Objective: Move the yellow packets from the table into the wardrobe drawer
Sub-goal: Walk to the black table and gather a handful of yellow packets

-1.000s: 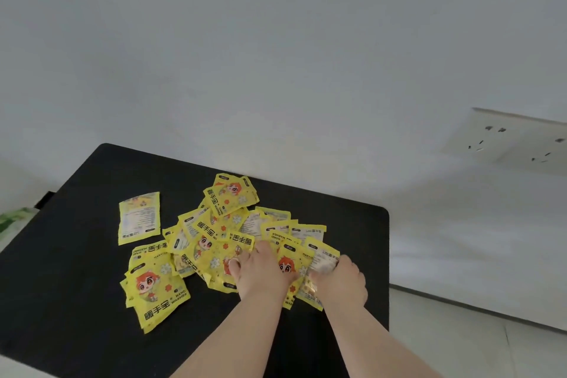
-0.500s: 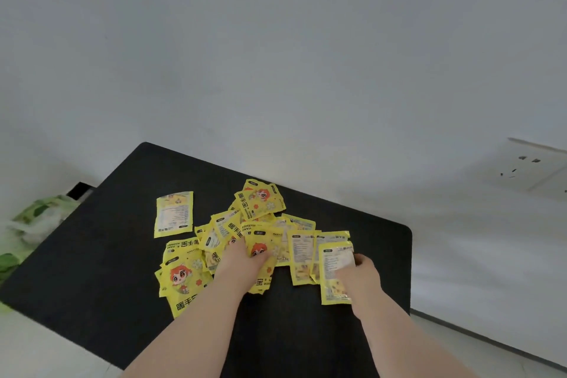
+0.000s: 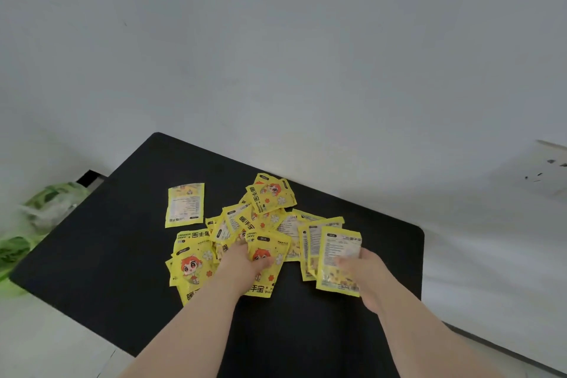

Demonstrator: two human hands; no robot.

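Packets: yellow packets [image 3: 257, 224] lie heaped and overlapping mid-table [image 3: 122, 255]; a lone packet [image 3: 185, 205] sits at the heap's 10 o'clock. I see no drawer.
Left hand: my left hand [image 3: 242, 264] pinches a cartoon-faced packet [image 3: 270, 255] at the heap's 6 o'clock edge, thumb on top.
Right hand: my right hand [image 3: 368, 270] grips a label-side packet [image 3: 337, 258] by its 3 o'clock edge.
Handling: I judge them to be light, floppy, slick sachets that slide apart, so I would pinch edges or squeeze a stack.

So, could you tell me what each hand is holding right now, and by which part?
The right hand pinches a text-side-up packet by its right edge, thumb on top. The left hand grips a cartoon-faced packet at its left side.
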